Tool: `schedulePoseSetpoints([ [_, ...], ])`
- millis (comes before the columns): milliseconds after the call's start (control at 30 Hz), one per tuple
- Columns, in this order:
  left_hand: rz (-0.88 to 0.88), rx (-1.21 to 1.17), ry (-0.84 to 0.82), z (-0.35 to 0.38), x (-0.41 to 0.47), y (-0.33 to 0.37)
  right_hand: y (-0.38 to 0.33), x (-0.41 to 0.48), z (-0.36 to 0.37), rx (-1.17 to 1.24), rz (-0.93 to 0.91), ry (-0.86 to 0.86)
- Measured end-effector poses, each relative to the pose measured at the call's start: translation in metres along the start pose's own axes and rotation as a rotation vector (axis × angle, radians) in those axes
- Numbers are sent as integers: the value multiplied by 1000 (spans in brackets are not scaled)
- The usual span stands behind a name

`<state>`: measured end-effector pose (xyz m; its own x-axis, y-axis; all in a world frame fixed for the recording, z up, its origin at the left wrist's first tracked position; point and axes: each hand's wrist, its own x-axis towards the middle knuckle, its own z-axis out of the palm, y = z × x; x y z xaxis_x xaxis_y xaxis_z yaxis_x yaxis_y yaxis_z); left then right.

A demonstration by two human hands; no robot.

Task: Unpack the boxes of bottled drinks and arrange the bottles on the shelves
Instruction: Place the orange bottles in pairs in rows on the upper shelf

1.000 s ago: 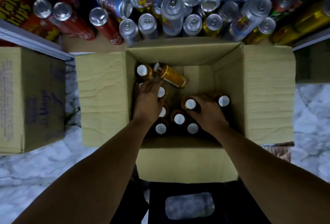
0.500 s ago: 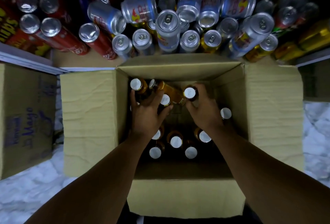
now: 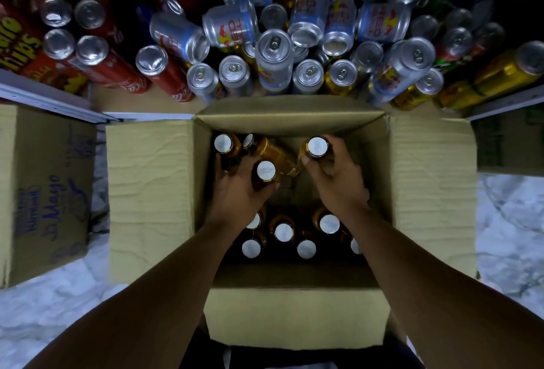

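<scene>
Arms extended; left hand (image 3: 238,192) and right hand (image 3: 338,184) grip, fingers curled.

1 head camera looks down into box (image 3: 150,192).

Matt creased cardboard box (image 3: 150,192) – glossy metal cans (image 3: 273,53)

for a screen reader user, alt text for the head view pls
The left hand grips one bottle and the right hand a second bottle inside an open box, with more bottles standing nearer the viewer. Cans crowd the shelf beyond.
</scene>
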<state>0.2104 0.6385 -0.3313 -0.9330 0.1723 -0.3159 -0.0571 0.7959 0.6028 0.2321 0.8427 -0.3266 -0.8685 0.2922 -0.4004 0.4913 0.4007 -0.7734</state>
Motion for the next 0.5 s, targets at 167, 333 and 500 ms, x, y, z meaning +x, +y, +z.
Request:
schedulePoseSetpoints([
  [167,-64,-220,79,-47,-17,49,-50,-31,-37,135,-59,62],
  [333,1,-441,167,-115,-38,119,-119,-64,-84,238,-159,100],
  [500,47,-518,235,-194,-66,187,-197,-98,-137,213,-254,132],
])
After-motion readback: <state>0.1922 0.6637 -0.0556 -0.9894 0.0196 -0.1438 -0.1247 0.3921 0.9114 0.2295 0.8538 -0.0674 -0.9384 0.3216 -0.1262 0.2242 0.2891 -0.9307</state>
